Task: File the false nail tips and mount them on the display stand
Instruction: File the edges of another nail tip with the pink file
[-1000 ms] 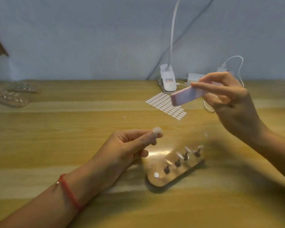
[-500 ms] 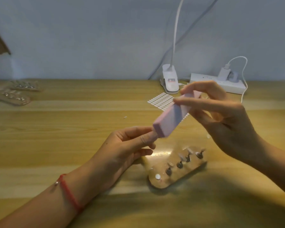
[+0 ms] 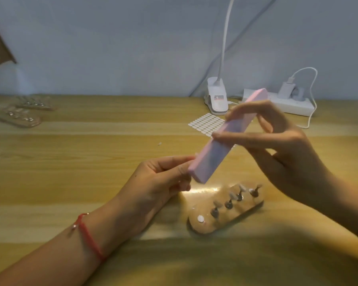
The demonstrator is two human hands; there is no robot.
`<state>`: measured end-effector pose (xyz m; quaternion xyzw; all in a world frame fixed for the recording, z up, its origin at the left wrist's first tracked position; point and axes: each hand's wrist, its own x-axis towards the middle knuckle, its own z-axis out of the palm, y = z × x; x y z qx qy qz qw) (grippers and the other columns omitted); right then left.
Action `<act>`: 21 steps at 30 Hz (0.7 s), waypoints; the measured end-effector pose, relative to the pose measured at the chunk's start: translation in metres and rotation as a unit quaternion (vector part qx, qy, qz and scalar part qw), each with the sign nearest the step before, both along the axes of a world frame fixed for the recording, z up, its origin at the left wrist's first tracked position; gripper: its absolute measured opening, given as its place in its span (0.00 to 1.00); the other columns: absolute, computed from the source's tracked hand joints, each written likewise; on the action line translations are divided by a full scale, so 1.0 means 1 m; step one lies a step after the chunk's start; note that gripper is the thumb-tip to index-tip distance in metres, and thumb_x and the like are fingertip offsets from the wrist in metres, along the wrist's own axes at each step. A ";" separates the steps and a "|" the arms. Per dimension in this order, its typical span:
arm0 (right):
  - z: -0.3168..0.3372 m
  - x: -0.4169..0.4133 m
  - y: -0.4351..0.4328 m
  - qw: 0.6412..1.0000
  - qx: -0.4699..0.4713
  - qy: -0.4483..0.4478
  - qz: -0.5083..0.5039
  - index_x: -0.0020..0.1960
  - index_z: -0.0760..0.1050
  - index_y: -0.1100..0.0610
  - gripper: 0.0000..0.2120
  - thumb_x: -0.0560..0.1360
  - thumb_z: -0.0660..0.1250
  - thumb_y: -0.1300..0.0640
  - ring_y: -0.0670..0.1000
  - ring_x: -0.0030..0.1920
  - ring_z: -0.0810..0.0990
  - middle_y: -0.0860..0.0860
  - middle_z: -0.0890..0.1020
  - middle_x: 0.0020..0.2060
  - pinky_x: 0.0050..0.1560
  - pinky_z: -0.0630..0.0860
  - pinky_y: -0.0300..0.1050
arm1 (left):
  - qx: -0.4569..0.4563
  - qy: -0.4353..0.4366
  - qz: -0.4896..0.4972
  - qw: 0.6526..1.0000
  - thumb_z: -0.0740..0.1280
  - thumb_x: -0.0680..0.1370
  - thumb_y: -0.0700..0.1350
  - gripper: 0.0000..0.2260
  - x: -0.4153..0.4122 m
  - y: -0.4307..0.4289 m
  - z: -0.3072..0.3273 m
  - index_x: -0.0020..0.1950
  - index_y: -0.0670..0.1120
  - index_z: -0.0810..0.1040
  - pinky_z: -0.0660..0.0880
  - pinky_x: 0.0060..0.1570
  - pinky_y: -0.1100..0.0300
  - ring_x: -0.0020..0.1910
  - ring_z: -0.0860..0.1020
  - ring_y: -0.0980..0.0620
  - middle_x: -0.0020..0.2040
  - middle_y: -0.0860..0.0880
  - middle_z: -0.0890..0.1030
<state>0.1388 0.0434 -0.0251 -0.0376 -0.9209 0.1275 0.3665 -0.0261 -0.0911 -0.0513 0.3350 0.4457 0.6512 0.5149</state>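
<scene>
1. Fingers (image 3: pixel 174 162) of the left hand (image 3: pixel 159 182) pinch, presumably on a small false nail tip hidden behind the long pink filing block (image 3: pixel 219 145)'s lower end.
2. Above the clear oval display stand (image 3: pixel 244 211), the right hand (image 3: pixel 281 153)'s fingers grip the block mid-length.
3. Tip: probably light and flexible; hold it by its sides.

Filing with a pink block
The right hand (image 3: pixel 277 149) holds the block (image 3: pixel 225 139) against the left hand's (image 3: pixel 163 178) pinched, hidden nail tip.
</scene>
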 end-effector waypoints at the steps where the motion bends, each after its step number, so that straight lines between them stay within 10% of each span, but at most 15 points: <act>1: -0.001 -0.001 -0.001 1.000 -0.006 0.001 -0.005 0.62 0.74 0.54 0.23 0.76 0.59 0.76 0.54 0.62 0.72 0.59 0.73 0.58 0.63 0.71 0.50 | 0.000 -0.006 0.002 1.000 0.73 0.60 0.44 0.09 0.001 0.000 0.002 0.38 0.47 0.87 0.73 0.30 0.70 0.27 0.76 0.60 0.30 0.52 0.82; 21: -0.015 -0.007 -0.038 0.997 0.022 -0.037 0.061 0.57 0.82 0.55 0.15 0.80 0.58 0.65 0.59 0.60 0.74 0.58 0.73 0.58 0.62 0.71 0.49 | -0.014 0.026 -0.017 0.999 0.69 0.63 0.45 0.11 0.003 -0.003 0.005 0.42 0.44 0.86 0.73 0.28 0.69 0.28 0.79 0.57 0.33 0.48 0.84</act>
